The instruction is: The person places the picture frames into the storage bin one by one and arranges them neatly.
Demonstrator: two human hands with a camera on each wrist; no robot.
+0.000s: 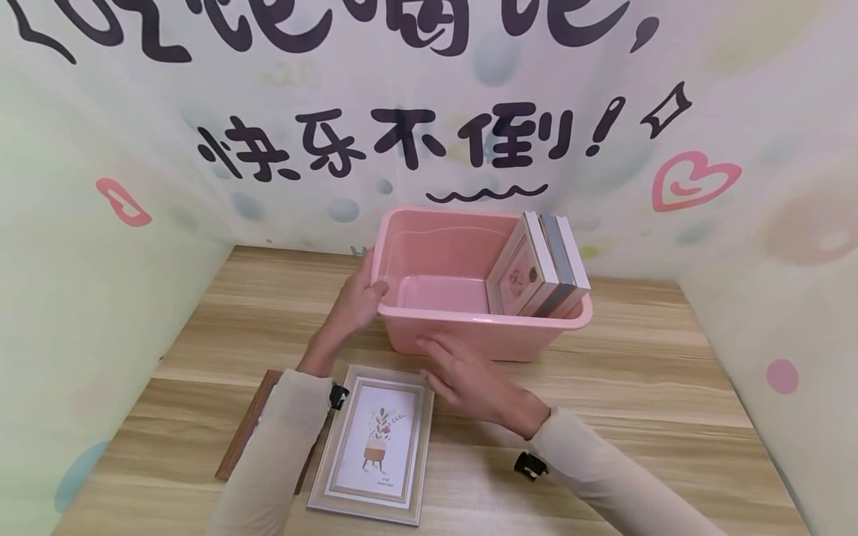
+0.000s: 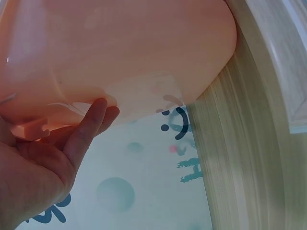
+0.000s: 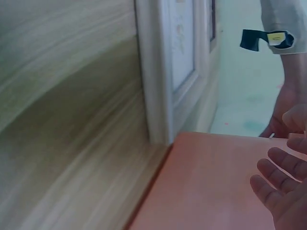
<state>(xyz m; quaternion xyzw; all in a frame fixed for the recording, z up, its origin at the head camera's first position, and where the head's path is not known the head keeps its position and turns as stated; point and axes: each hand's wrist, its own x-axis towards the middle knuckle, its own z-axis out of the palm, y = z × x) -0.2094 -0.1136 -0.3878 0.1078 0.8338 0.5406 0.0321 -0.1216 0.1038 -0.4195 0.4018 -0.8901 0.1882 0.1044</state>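
Observation:
A pink plastic bin stands at the back of the wooden table. My left hand grips its left rim, thumb on top; in the left wrist view the fingers reach beneath the rim against the outer wall. In front of the bin, my right hand has its fingers extended by the front wall; whether they touch it I cannot tell. Several picture frames lean upright together at the bin's right end. A cream picture frame showing a potted plant lies face up between my forearms.
A brown wooden frame lies at the left, partly covered by my left sleeve. Behind the bin rises a printed wall with dark lettering, and side walls flank the table. Each wrist carries a small black device.

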